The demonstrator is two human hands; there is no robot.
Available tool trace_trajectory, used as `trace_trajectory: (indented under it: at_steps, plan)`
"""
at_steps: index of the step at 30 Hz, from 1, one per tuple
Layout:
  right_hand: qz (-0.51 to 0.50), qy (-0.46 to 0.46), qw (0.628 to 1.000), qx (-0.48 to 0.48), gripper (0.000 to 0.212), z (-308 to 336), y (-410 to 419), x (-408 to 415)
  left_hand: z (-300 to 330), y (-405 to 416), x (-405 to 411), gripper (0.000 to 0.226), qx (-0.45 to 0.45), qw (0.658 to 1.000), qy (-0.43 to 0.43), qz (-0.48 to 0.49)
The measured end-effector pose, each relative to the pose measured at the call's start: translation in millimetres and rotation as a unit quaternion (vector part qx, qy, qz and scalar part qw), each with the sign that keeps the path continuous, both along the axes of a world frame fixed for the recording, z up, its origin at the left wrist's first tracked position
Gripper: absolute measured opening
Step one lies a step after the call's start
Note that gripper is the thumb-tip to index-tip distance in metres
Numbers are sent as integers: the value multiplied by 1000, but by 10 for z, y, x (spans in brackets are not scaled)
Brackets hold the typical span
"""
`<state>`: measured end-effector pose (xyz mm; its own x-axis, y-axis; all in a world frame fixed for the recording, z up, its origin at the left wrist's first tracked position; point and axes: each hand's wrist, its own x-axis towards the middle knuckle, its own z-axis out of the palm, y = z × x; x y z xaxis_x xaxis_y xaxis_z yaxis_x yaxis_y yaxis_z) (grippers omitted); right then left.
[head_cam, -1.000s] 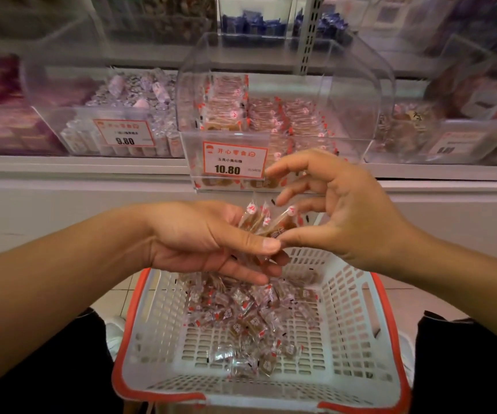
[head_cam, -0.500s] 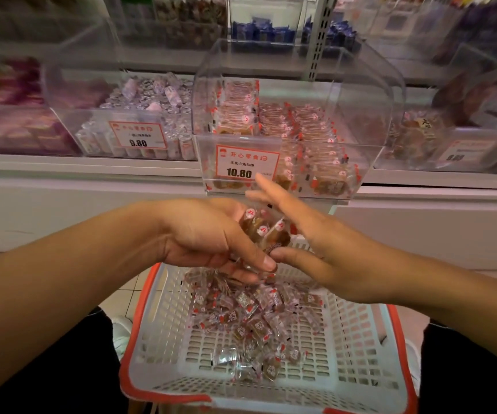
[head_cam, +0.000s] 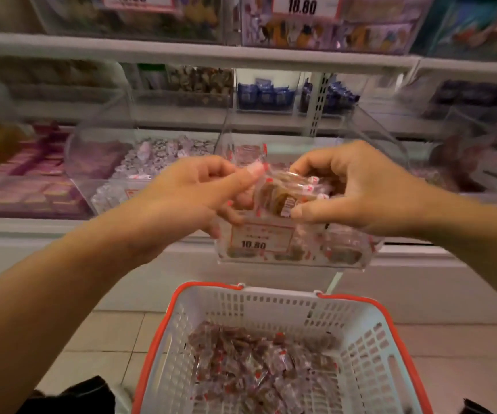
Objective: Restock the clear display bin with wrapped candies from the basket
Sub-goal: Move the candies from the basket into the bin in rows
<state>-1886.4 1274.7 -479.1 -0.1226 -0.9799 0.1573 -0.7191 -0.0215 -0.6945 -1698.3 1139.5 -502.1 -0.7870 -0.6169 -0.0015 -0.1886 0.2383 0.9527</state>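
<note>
From the head view, I see both hands raised in front of the clear display bin (head_cam: pixel 295 252), which sits at the edge of the shelf (head_cam: pixel 62 231) with a price label (head_cam: pixel 260 239) reading 10.80 on its front. My right hand (head_cam: pixel 357 186) has its grip curled closed around a bunch of wrapped candies (head_cam: pixel 289 194), fingers over the top and thumb beneath, brown sweets showing through clear wrappers with red-and-white ends. My left hand (head_cam: pixel 193 192) meets the same bunch from the other side, thumb laid along the top and fingers tucked under; its grip is closed against the candies too, though motion blur keeps me from telling how firmly. The bunch is held just above the bin's open top, in front of candies already inside. Below, the white basket (head_cam: pixel 369 354) with an orange rim stands on the tiled floor (head_cam: pixel 106 339), well apart from the hands, with a loose heap of more wrapped candies (head_cam: pixel 259 372) on its bottom. Neighbouring bins on the shelf hold other sweets, blurred.
</note>
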Motion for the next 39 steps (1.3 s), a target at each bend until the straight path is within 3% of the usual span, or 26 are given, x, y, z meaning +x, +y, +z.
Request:
trace_trajectory:
  at_steps: [2, 4, 8, 11, 13, 16, 19, 21, 25, 28, 34, 36, 37, 38, 39]
  plan:
    - [-35, -2, 999, 21, 29, 78, -234, -136, -21, -242, 35, 38, -219, 958, 0, 183]
    - [-51, 8, 996, 67, 29, 92, -457, -232, -67, -418, 64, 39, -326, 918, -41, 222]
    - [-2, 41, 988, 147, 37, -24, -778, -231, -235, -519, -46, 35, -286, 946, -80, 127]
    - [63, 76, 980, 172, 26, -145, -950, -149, -270, -579, -109, 30, -301, 946, -57, 104]
    - [66, 139, 974, 164, 27, -206, -1031, -115, -284, -611, -98, 30, -294, 951, -42, 91]
    - [48, 243, 963, 106, 47, -255, -1074, -68, -339, -583, -79, 37, -294, 952, -32, 84]
    - [60, 276, 955, 86, 65, -295, -1062, -38, -390, -543, -72, 41, -286, 955, -16, 80]
    - [67, 303, 945, 97, 61, -301, -1050, -38, -416, -530, -57, 44, -271, 959, -3, 79]
    - [95, 293, 941, 138, 66, -305, -1008, -54, -454, -520, -47, 46, -264, 962, 2, 74]
    - [136, 233, 930, 250, 79, -325, -1007, -108, -470, -523, -60, 52, -252, 965, 7, 74]
    - [117, 214, 908, 340, 73, -252, -1044, -34, -487, -457, -92, 63, -226, 971, 18, 80]
    - [62, 210, 936, 275, 68, -206, -962, -6, -453, -430, -59, 66, -225, 972, 10, 65]
    - [10, 205, 962, 183, 64, -204, -878, 10, -431, -435, -7, 62, -199, 979, 4, 35]
    - [-52, 194, 979, 45, 58, -247, -750, 47, -414, -445, 68, 57, -156, 987, -17, -18]
    - [-110, 171, 970, -132, 49, -325, -580, 114, -391, -452, 152, 53, -106, 988, -57, -95]
